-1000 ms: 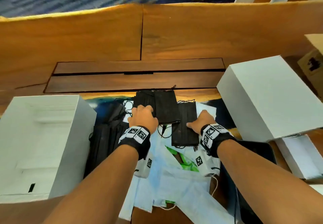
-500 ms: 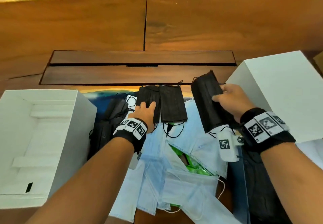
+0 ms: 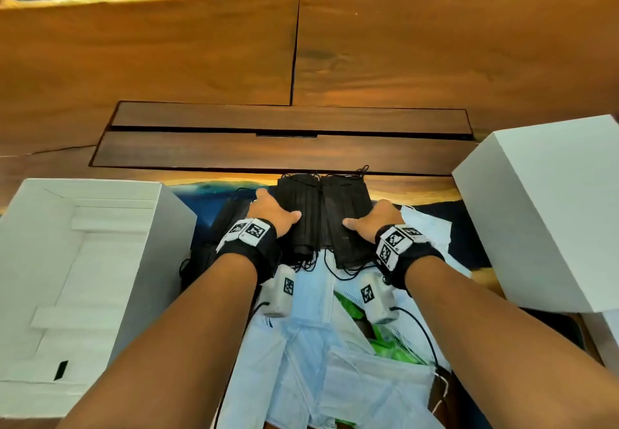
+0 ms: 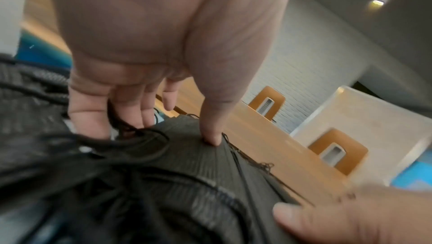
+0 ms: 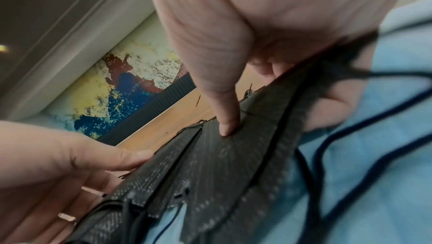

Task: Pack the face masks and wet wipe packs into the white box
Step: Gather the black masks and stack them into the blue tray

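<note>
Two piles of black face masks [image 3: 321, 207] lie side by side at the table's centre. My left hand [image 3: 278, 216] grips the left pile, thumb [image 4: 210, 137] pressed on top and fingers curled at its outer edge. My right hand [image 3: 366, 219] pinches the right pile, thumb [image 5: 228, 126] on top and fingers tucked beneath. More black masks [image 3: 227, 224] lie left of my left wrist. Light blue masks [image 3: 338, 371] spread out under my forearms, with green wet wipe packs [image 3: 397, 348] partly buried among them. The open white box [image 3: 87, 261] stands at the left.
A closed white box [image 3: 549, 214] stands at the right, close to my right forearm. A dark recessed panel [image 3: 284, 147] runs across the wooden table just beyond the masks. The table's far half is bare wood.
My right hand brought a black mask in from the right and set it down beside the left pile. My left hand shifted to the pile's outer edge, and both thumbs now press on top.
</note>
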